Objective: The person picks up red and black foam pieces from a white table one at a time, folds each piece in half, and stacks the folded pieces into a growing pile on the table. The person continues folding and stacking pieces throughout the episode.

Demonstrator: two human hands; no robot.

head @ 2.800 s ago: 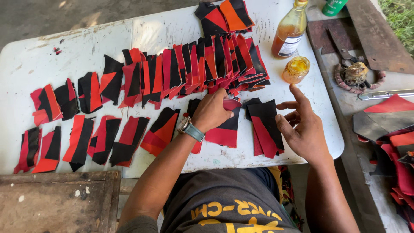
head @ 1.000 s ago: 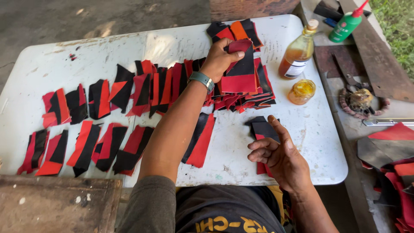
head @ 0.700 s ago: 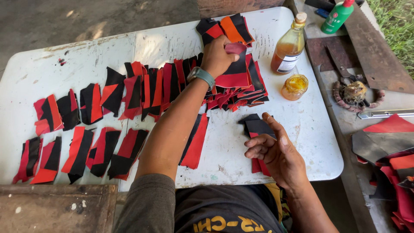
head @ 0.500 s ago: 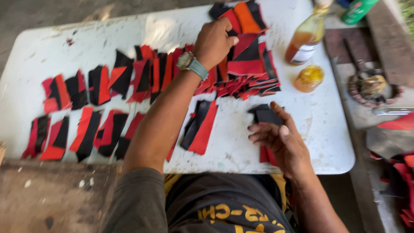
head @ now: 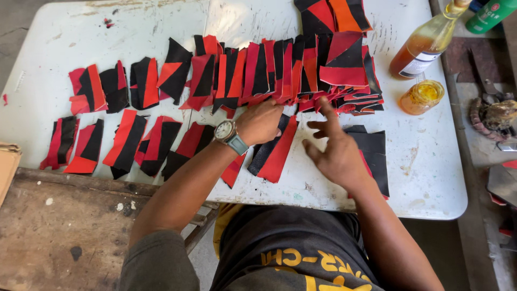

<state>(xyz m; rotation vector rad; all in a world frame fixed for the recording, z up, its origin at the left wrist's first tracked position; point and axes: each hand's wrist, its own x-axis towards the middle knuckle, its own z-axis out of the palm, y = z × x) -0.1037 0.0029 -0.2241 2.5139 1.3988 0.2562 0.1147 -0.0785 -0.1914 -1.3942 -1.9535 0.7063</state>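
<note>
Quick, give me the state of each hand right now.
Left hand: curled, resting on the red-and-black pieces; grip cannot be told.
Right hand: open, holding nothing.

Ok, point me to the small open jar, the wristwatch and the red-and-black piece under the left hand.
Small open jar [head: 422, 96], head view, on its amber contents.
Wristwatch [head: 224, 131], head view, on the dial.
Red-and-black piece [head: 276, 153], head view, on its red half below the left hand [head: 261, 121].

Soft even daylight, slight motion blur
</note>
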